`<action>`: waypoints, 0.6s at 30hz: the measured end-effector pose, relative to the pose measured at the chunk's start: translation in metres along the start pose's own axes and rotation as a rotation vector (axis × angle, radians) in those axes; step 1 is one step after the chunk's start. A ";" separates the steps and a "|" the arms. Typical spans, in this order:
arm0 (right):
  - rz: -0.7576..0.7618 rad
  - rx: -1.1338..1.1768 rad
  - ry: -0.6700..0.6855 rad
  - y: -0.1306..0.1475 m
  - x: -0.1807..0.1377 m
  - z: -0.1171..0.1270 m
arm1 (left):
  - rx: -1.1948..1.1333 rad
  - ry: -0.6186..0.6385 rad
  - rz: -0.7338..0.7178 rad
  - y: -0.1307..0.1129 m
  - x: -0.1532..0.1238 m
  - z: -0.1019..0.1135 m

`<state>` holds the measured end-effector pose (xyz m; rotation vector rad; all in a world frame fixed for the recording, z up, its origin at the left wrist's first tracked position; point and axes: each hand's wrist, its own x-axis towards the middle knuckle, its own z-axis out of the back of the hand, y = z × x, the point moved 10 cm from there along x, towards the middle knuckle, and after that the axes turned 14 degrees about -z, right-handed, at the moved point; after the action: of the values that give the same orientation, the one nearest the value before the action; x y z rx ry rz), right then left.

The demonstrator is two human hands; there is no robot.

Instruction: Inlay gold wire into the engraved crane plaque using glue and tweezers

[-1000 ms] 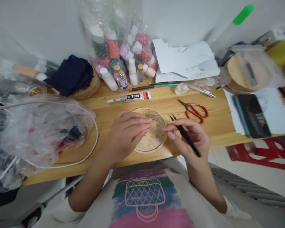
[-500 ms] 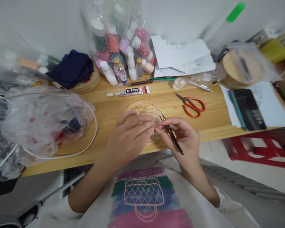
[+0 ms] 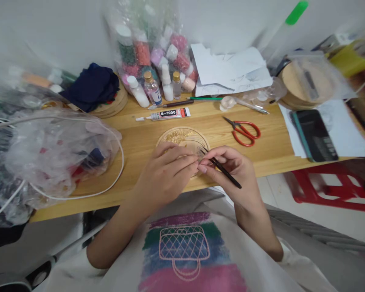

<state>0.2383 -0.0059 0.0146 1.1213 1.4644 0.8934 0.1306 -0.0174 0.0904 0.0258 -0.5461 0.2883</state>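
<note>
Both hands meet over a round wooden disc whose surface carries a line drawing, partly filled with gold-coloured bits. My left hand covers the disc's lower left; its fingertips are drawn together near my right fingertips, and whatever they pinch is too small to make out. Between thumb and fingers, my right hand holds black tweezers, tips pointing up and left over the disc. The lower part of the disc is hidden by my hands.
Behind the disc lie a B-7000 glue tube, small bottles and a dark-handled tool. Red-handled pliers rest to the right, then a phone on paper. Plastic bags and a white cable crowd the left.
The tweezers in my right hand have tilted flatter, their rear end swinging right and up. My left hand stays nearly in place; the whole view has shifted slightly.
</note>
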 end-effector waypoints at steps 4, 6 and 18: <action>0.027 -0.044 -0.003 0.001 -0.002 0.002 | -0.002 -0.013 -0.009 0.000 0.000 0.000; 0.036 -0.069 -0.012 0.002 -0.003 0.003 | 0.003 -0.013 -0.007 0.000 0.000 0.000; 0.027 -0.065 0.026 0.000 -0.001 0.005 | 0.025 0.062 -0.054 -0.005 0.004 -0.003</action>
<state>0.2437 -0.0068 0.0140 1.0870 1.4350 0.9708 0.1364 -0.0207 0.0901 0.0562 -0.4798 0.2425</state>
